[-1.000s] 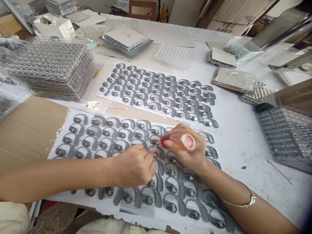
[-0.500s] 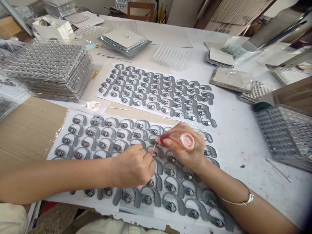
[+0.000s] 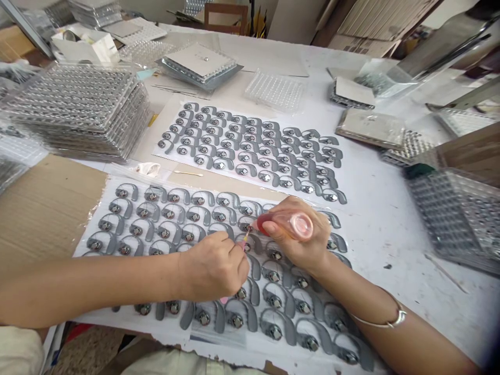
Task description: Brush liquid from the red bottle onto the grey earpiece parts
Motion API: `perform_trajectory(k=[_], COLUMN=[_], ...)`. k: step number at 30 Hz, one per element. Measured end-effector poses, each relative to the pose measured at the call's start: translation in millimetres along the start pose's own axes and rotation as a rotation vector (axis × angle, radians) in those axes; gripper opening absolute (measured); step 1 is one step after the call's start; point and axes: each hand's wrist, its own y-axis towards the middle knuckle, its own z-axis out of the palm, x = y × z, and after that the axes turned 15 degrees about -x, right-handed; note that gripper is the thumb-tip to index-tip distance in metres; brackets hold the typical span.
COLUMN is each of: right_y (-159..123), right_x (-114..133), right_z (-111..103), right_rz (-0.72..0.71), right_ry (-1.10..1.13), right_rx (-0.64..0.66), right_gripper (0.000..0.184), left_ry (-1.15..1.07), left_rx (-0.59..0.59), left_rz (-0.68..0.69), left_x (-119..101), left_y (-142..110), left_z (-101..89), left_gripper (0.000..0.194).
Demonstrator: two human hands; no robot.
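**Tiny brush and squeeze bottle working over the grey hooks on the near sheet**

Left hand [image 3: 213,265] has its fingers pinched together on a thin pink-handled brush [image 3: 244,242], tip right at a grey hook part [image 3: 247,225] mid-sheet, while the right hand [image 3: 307,245] wraps closed around a red-tipped squeeze bottle [image 3: 285,225] just beside it. Can't tell which parts on this white sheet [image 3: 84,250] are done and which are left. A second full sheet [image 3: 158,153] lies beyond, and a tall stack of clear trays [image 3: 78,112] sits toward the desk's [image 3: 375,219] left edge.

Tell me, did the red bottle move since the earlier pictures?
No, the red bottle sits about as close to the gray piece by its tip as before.
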Motion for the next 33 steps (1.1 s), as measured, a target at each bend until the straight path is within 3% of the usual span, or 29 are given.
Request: perform_trajectory(k=[16, 23, 33], right_y=[-3.3, -3.5, -3.6], right_x=[-1.1, 0.6, -1.6], right_z=[-1.9, -5.6, -4.2], right_rz=[0.006, -0.026, -0.018], right_ry=[-0.032, 0.020, -0.019], right_rx=[-0.008, -0.079, -0.052], right_gripper=[0.011, 0.008, 0.009], left_ry=[0.031, 0.022, 0.050], left_rx=[-0.009, -0.009, 0.003], left_rz=[-0.009, -0.021, -0.009], left_x=[-1.1, -0.8, -1.8], left_y=[-0.5, -1.6, -3.1], left_z=[1.2, 0.4, 1.4], left_gripper=[0.016, 0.018, 0.013])
